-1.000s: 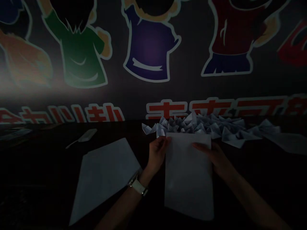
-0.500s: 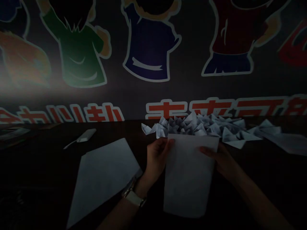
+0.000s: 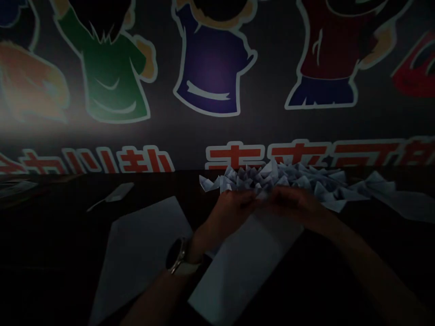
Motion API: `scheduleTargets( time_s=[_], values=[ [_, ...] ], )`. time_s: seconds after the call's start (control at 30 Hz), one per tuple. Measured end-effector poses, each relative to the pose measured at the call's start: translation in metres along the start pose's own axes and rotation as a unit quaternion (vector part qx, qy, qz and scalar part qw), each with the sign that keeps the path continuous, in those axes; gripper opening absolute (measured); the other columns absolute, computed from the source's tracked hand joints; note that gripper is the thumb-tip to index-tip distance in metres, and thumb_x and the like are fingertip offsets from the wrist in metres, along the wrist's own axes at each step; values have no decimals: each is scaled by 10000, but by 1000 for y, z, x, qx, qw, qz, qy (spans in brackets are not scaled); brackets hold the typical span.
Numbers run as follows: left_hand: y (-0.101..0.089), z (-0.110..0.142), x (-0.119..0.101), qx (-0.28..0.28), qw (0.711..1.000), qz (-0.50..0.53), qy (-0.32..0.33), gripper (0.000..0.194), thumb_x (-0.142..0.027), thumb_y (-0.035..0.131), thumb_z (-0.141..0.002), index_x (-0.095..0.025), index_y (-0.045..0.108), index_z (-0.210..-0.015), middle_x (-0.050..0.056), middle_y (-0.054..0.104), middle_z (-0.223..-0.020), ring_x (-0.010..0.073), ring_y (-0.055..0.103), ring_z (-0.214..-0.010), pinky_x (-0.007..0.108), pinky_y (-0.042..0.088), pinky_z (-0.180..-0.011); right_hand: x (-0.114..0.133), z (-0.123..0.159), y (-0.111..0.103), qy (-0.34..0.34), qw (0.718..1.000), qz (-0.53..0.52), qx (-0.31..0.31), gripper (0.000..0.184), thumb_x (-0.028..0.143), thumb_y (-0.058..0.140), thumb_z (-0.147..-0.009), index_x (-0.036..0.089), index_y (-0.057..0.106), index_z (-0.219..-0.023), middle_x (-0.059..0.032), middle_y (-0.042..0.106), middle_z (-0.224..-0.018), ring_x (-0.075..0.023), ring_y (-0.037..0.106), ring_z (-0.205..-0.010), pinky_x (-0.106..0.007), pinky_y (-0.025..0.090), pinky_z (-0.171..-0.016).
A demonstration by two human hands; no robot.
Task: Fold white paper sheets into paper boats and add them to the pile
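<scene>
On the far left, a small white gadget point(image 3: 119, 192) with a cord is lying on the dark table point(image 3: 306, 294), and nearer to us a flat stack of white paper point(image 3: 142, 253) is sitting askew. Our watch point(image 3: 176, 256) is hanging over its right side. Then there's our left hand point(image 3: 233, 210), fingers curled and gripping the top end of the sheet point(image 3: 243, 267) we're working on. That sheet is slanting between our arms, low corner toward the lower left. Behind it, folded paper pieces point(image 3: 326, 174) are piling up against the wall. Our right hand point(image 3: 299, 206) is pinching the sheet's top end too, though blur is hiding exactly where the fingertips are sitting. Off right, flatter paper point(image 3: 414, 203) is resting by the pile. Tip, imo: since the sheet's slanting, we're better off squaring it, matching edges, then pressing any crease from the middle outward.
</scene>
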State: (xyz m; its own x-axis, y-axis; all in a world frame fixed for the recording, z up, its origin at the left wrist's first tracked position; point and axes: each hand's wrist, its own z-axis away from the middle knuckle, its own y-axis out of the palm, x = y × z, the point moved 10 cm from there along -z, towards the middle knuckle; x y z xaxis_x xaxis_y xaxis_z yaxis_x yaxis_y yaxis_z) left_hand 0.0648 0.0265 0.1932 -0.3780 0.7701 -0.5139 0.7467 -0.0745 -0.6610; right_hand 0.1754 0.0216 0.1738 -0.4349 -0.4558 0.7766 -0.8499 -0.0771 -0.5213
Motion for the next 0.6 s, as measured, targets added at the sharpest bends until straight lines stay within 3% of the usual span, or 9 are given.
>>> scheduleTargets(
  time_s=[0.07, 0.2, 0.33, 0.5, 0.6],
  values=[
    [1, -2, 5, -7, 1000, 26, -12, 170, -264, 530, -810, -165, 614, -920, -35, 562, -557, 98, 495, -526, 198, 347, -514, -4, -4, -3, -5, 999, -22, -40, 250, 390, 650, -697, 204, 485, -727, 36, 534, -644, -127, 531, -604, -227, 418, -535],
    [-3, 0, 28, -45, 995, 67, -57, 432, -285, 553, -799, -161, 462, -1203, -58, 526, -517, 97, 474, -481, 193, 345, -492, -23, -4, -3, 2, 997, -43, -60, 260, 375, 664, -679, 214, 475, -756, 31, 534, -705, -133, 540, -650, -235, 439, -575],
    [-6, 3, 44, -59, 992, 82, -78, 505, -284, 558, -791, -155, 423, -1260, -80, 426, -470, 77, 384, -426, 181, 280, -431, -40, 0, -2, 19, 998, -25, -56, 258, 412, 656, -681, 200, 523, -744, 10, 565, -712, -149, 555, -677, -247, 446, -594],
    [-13, 4, 50, -70, 988, 110, -83, 564, -267, 571, -769, -144, 404, -1293, -80, 410, -466, 74, 353, -415, 181, 245, -406, -47, 4, -14, 28, 995, -27, -97, 275, 412, 695, -636, 205, 541, -733, 19, 592, -711, -151, 561, -686, -250, 436, -614],
    [-19, 5, 52, -81, 986, 117, -91, 563, -251, 565, -765, -141, 405, -1293, -86, 399, -464, 70, 346, -405, 179, 247, -401, -52, 4, -10, 42, 997, -21, -58, 256, 430, 680, -651, 189, 597, -679, 19, 591, -668, -142, 550, -636, -243, 421, -581]
  ],
)
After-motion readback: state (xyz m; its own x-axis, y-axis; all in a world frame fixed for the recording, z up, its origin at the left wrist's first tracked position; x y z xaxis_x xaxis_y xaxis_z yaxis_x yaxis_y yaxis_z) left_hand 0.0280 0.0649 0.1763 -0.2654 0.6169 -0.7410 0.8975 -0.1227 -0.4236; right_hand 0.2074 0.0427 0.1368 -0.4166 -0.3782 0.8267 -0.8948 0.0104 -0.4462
